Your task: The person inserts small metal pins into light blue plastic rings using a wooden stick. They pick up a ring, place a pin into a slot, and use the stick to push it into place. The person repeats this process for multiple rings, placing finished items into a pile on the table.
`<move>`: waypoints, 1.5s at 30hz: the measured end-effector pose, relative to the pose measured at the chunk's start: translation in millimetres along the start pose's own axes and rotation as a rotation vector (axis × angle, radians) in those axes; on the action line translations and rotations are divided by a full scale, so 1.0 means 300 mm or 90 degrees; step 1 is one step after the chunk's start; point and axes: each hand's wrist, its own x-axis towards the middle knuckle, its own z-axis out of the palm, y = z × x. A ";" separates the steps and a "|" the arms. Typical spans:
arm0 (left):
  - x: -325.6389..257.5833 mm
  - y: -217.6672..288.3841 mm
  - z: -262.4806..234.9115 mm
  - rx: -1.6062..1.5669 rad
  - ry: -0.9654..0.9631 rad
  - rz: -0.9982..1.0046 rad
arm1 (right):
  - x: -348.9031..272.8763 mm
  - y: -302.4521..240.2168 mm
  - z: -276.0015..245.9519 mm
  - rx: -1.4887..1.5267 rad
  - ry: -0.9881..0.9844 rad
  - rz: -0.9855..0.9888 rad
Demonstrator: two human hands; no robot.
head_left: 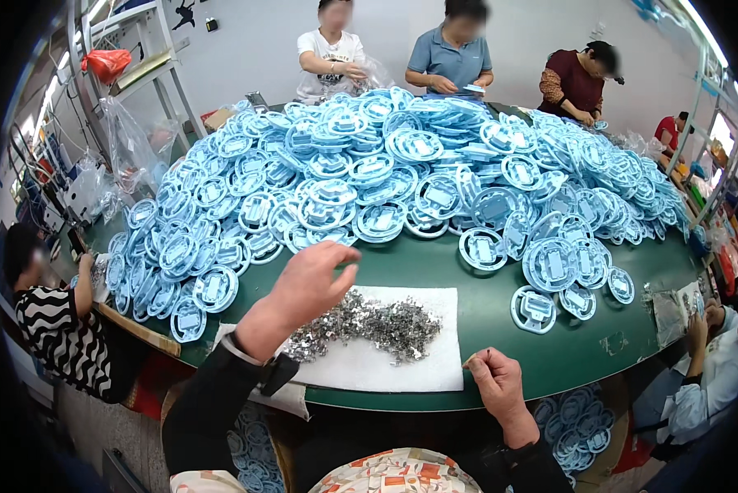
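Left hand (307, 283) is raised over the table (434, 267), fingers loosely spread and empty, hovering between the heap of pale blue round plastic frames (402, 164) and the pile of small metal clips (369, 322). The clips lie on a white cloth (430, 366) at the near table edge, just below and to the right of that hand.

Right hand (496, 386) rests on the table rim beside the cloth, fingers curled in; whether its grip pinches a clip cannot be told.

Judgement: clips are tiny, light, stiff, likely sharp-edged and tangled, best taken singly by a fingertip pinch. Frames look light, rigid, smooth and thin; the outer ring offers the safest hold. The nearest loose frame (534, 310) lies right of the cloth.
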 end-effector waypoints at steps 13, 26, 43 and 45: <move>0.376 -0.153 0.164 0.056 0.050 -0.115 | 0.004 0.003 -0.013 0.010 -0.004 0.009; -0.053 0.126 0.012 -0.702 -0.183 -0.393 | 0.002 -0.053 0.024 0.217 0.011 0.087; -0.437 0.340 0.211 -0.915 -0.243 -0.387 | -0.078 -0.152 0.020 0.166 -0.280 0.234; -0.453 0.345 0.214 -0.875 -0.268 -0.396 | -0.070 -0.200 0.045 0.122 -0.345 0.249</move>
